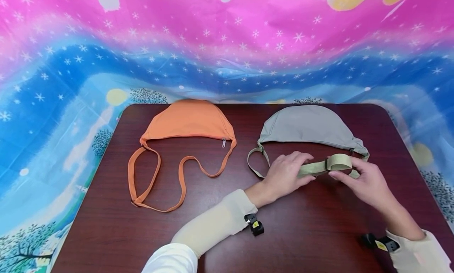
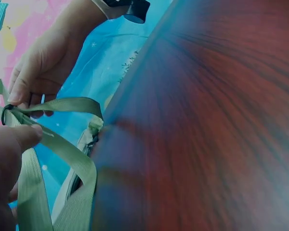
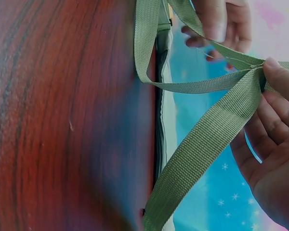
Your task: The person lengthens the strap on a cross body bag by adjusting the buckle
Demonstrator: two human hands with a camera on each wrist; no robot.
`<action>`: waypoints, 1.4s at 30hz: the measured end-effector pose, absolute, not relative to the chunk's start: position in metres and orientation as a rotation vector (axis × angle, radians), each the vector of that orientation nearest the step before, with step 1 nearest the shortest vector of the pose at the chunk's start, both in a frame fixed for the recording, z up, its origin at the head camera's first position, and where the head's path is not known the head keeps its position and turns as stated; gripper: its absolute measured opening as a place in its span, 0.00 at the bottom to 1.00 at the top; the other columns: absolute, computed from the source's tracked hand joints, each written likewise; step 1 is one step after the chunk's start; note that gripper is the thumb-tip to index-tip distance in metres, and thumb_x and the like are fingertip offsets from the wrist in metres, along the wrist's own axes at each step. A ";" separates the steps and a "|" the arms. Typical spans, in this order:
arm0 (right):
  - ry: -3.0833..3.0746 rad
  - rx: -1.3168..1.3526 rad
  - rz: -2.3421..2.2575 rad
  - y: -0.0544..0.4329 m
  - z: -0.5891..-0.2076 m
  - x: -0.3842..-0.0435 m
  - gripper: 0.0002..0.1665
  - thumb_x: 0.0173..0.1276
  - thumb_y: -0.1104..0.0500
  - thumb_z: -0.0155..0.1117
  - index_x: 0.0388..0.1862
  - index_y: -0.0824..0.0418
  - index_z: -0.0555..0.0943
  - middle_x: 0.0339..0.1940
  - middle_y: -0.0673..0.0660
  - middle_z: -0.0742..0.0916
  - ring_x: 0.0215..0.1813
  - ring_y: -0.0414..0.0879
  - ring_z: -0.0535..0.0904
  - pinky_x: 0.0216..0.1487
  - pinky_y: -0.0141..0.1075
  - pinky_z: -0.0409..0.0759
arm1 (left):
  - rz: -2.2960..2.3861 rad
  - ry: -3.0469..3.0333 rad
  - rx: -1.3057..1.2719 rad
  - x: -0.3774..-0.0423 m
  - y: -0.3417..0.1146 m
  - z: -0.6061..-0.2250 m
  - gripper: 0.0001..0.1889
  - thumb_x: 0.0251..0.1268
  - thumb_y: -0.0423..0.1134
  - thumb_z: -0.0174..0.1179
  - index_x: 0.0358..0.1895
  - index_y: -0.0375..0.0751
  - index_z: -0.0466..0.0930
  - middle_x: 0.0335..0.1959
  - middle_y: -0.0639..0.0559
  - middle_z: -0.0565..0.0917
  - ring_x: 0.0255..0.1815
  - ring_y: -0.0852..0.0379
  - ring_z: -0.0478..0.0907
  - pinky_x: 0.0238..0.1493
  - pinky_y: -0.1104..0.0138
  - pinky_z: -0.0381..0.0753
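Note:
A grey-green waist bag lies at the back right of the table, its green strap raised in front of it. My left hand pinches the strap left of a dark slider buckle. On the other side, my right hand pinches the strap close by the buckle, where the webbing bends into a loop. In the right wrist view the right thumb presses on the webbing at the buckle. The left thumb lies along the strap in the left wrist view.
An orange waist bag lies at the back left, its orange strap spread in loops toward the front. Both bags rest on a dark red-brown wooden table. A colourful printed cloth hangs behind the table.

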State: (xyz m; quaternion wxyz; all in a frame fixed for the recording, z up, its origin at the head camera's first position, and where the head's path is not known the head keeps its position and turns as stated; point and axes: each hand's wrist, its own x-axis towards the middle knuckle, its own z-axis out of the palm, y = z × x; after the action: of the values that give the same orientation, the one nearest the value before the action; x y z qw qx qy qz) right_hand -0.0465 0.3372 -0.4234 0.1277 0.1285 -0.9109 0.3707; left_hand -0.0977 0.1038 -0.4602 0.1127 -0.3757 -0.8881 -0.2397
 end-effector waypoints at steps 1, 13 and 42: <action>-2.647 0.365 1.078 0.338 -0.423 -0.047 0.20 0.53 0.71 0.80 0.45 0.62 0.85 0.34 0.30 0.84 0.30 0.30 0.73 0.32 0.25 0.69 | -0.684 -2.614 -1.085 -0.097 0.102 -0.461 0.28 0.62 0.58 0.70 0.62 0.52 0.77 0.53 0.62 0.83 0.52 0.68 0.79 0.47 0.72 0.74; -2.626 0.317 1.129 0.341 -0.423 -0.047 0.24 0.51 0.72 0.80 0.47 0.59 0.87 0.29 0.34 0.85 0.25 0.33 0.71 0.28 0.27 0.67 | -0.595 -2.534 -1.050 -0.095 0.094 -0.469 0.19 0.61 0.54 0.71 0.54 0.55 0.83 0.44 0.66 0.86 0.43 0.67 0.81 0.41 0.71 0.73; -2.679 0.332 1.121 0.334 -0.426 -0.048 0.15 0.57 0.68 0.78 0.43 0.60 0.86 0.36 0.29 0.83 0.29 0.34 0.72 0.28 0.28 0.67 | -0.769 -2.478 -1.117 -0.095 0.100 -0.463 0.19 0.72 0.49 0.63 0.59 0.45 0.76 0.42 0.59 0.86 0.39 0.65 0.81 0.42 0.71 0.76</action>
State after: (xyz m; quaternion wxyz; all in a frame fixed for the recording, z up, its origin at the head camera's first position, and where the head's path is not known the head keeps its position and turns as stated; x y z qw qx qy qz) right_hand -0.0483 0.3337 -0.4263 0.1091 0.1130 -0.9110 0.3813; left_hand -0.0951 0.1003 -0.4634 0.1576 -0.3906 -0.8662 -0.2690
